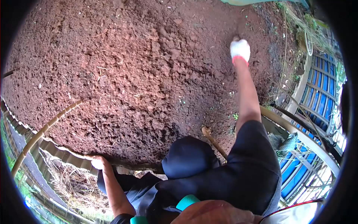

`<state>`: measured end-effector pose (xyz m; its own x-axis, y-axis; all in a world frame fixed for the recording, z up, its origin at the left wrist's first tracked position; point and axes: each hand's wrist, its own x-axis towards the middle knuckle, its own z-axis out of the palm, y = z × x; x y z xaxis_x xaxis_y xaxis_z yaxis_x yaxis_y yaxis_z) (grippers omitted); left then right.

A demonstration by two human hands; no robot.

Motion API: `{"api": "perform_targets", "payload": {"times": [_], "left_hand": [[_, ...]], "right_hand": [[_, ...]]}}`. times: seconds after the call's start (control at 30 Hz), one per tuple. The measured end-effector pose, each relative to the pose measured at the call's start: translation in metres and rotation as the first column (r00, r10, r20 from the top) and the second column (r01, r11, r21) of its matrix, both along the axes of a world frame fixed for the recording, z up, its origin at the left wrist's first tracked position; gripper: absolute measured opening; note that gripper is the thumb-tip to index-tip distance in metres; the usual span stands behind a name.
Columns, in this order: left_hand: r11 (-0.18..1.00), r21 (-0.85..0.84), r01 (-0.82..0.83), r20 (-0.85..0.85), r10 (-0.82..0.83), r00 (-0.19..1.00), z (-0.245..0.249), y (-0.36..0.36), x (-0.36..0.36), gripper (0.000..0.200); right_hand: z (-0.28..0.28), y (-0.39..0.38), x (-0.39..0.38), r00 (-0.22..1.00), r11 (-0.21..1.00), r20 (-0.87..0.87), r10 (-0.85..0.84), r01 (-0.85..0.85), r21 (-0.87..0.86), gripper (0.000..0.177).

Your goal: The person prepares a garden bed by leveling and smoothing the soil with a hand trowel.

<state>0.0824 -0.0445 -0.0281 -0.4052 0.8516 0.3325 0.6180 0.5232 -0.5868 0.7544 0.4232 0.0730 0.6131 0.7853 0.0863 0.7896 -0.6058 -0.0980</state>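
My right hand [239, 50], in a white glove with a red cuff, reaches far out over the reddish-brown soil [149, 82]. Its fingers look closed and point down at the ground. A small dark shape shows at the fingertips, too blurred to name. Low on the left, my left hand [99, 162] rests against the top of the corrugated edging [71, 154] that borders the soil. It looks bare, and how its fingers lie is too small to make out.
A curved bamboo pole [48, 127] leans over the edging at left. Dry straw [76, 183] lies outside it. A wooden stick [213, 141] lies by my knee [190, 158]. At right are a pale beam [309, 140] and a blue slatted structure [319, 87].
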Motion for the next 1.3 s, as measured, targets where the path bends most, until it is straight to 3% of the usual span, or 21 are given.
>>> {"api": "perform_targets", "payload": {"times": [0.03,0.17,0.23,0.3,0.33,0.37,0.4,0.43,0.53,0.63,0.67,0.73,0.77,0.83,0.87,0.93,0.97,1.03,1.17,1.23,1.3], "left_hand": [[0.998,-0.025,0.051,-0.084,-0.053,0.995,0.005,0.005,0.004,0.026],[0.956,-0.154,0.249,-0.464,-0.292,0.836,0.028,0.030,0.020,0.028],[0.948,-0.189,0.256,-0.481,-0.316,0.818,0.020,0.014,0.005,0.028],[0.938,-0.243,0.246,-0.518,-0.340,0.785,0.017,0.016,0.004,0.022],[0.952,-0.038,0.304,-0.140,-0.306,0.941,0.023,0.019,0.006,0.021],[0.997,0.010,0.081,0.437,-0.077,0.896,0.033,0.026,0.009,0.032],[0.898,0.089,-0.430,0.935,0.074,0.346,0.042,0.032,0.011,0.049],[0.633,-0.051,-0.773,0.990,0.136,0.046,0.051,0.038,0.013,0.067],[0.690,0.089,-0.718,0.910,-0.350,-0.223,0.050,0.015,0.030,0.077],[0.430,0.009,-0.903,0.973,-0.213,-0.092,0.054,0.029,0.052,0.075],[0.423,-0.009,-0.906,0.993,-0.103,-0.057,0.061,0.038,0.058,0.069],[0.382,-0.048,-0.923,0.999,0.023,-0.043,0.066,0.047,0.060,0.059],[0.509,-0.025,-0.861,0.986,0.154,0.063,0.025,0.010,0.019,0.053],[0.704,-0.025,-0.709,0.855,0.383,0.350,-0.031,-0.040,-0.039,0.046],[0.716,-0.009,-0.698,0.834,0.391,0.390,-0.032,-0.038,-0.039,0.047],[0.704,0.003,-0.710,0.852,0.370,0.371,-0.024,-0.033,-0.031,0.046],[0.697,0.010,-0.717,0.860,0.360,0.362,-0.018,-0.029,-0.026,0.046],[0.578,-0.004,-0.816,0.900,0.358,0.249,0.012,0.006,0.010,0.048],[0.382,-0.048,-0.923,0.940,0.330,0.088,0.078,0.061,0.073,0.064],[0.273,-0.039,-0.961,0.948,0.313,0.051,0.066,0.055,0.060,0.078],[0.240,-0.010,-0.971,0.960,0.274,0.058,0.062,0.050,0.056,0.084]], "right_hand": [[-0.009,0.006,0.010,0.999,1.000,-0.047,0.011,-0.011,0.002,0.045],[-0.010,-0.001,-0.076,0.864,0.867,-0.096,0.494,-0.497,-0.016,0.035],[0.019,-0.018,-0.106,0.757,0.717,-0.162,0.634,-0.653,-0.245,0.034],[0.014,-0.029,-0.081,0.834,0.837,-0.213,0.509,-0.537,-0.103,0.039],[0.016,-0.037,-0.058,0.916,0.922,-0.109,0.386,-0.386,0.024,0.044],[0.013,-0.037,-0.023,0.973,0.978,-0.099,0.207,-0.208,0.005,0.047],[0.014,-0.039,0.016,0.989,0.992,-0.086,0.117,-0.120,-0.035,0.051],[0.020,-0.041,0.051,0.997,1.000,-0.075,-0.004,0.003,-0.014,0.055],[0.003,-0.029,0.134,0.993,0.994,-0.079,-0.087,0.082,-0.067,0.054],[-0.005,-0.044,0.064,0.994,0.991,-0.090,0.057,-0.068,-0.116,0.055],[-0.009,-0.050,0.044,0.986,0.997,-0.169,-0.003,-0.010,-0.075,0.059],[-0.002,-0.082,0.030,0.968,0.965,-0.181,0.175,-0.206,-0.165,0.051],[0.027,-0.091,0.018,0.910,0.860,-0.263,0.319,-0.395,-0.323,0.051],[0.033,-0.108,0.019,0.847,0.770,-0.208,0.489,-0.531,-0.354,0.050],[0.031,-0.107,0.023,0.902,0.865,-0.204,0.382,-0.426,-0.264,0.051],[0.023,-0.107,0.042,0.962,0.982,-0.234,0.144,-0.169,-0.090,0.053],[0.018,-0.101,0.057,0.921,0.996,-0.386,-0.042,0.010,-0.083,0.055],[0.006,-0.089,0.085,0.708,0.978,-0.676,-0.204,0.182,-0.105,0.050],[0.017,-0.020,0.080,0.382,0.949,-0.894,-0.234,0.288,-0.125,0.043],[-0.016,-0.010,0.082,0.382,0.945,-0.900,-0.208,0.317,-0.084,0.045],[-0.047,-0.011,0.087,0.730,0.978,-0.670,-0.131,0.205,0.032,0.051]]}}
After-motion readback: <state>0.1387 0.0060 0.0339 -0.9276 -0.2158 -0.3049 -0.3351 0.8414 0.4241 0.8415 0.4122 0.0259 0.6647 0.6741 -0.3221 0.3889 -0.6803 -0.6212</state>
